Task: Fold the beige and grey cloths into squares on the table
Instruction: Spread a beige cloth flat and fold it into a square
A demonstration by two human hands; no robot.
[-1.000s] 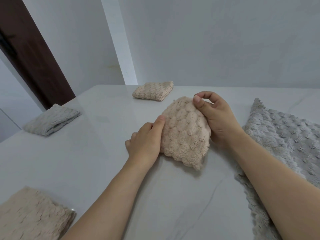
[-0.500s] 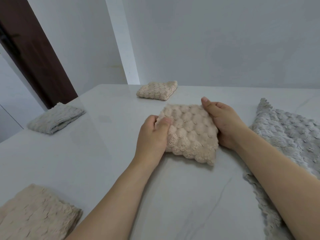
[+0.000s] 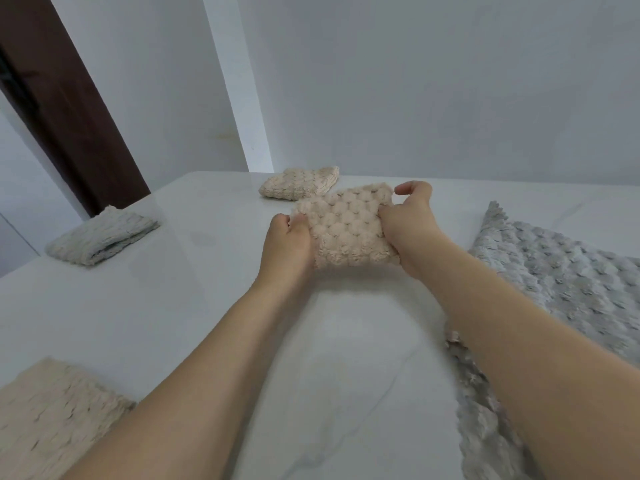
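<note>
I see a white marbled tabletop running up to pale grey walls, with a dark brown door frame at the far left. Going left to right: well to the near left of my left grip lies a beige cloth, cut off by the bottom corner of the view. Farther out, far to the left of that grip, a folded grey cloth rests near the tabletop's edge. Just beyond both grips, toward the wall, sits a folded beige square, flat and apart from everything I hold.

My left hand is clamped on the left edge of the folded beige bubble-textured cloth, thumb on top and fingers curled at its side. That cloth sits between the two grips at the middle of the tabletop, its far corner tilted upward; I cannot tell whether its near edge touches the surface. My right hand pinches the cloth's right edge, thumb pressed on the top face, while its index finger curls above the far corner.

To the right of my right grip, an unfolded grey cloth spreads flat on the tabletop, partly under my right forearm.
</note>
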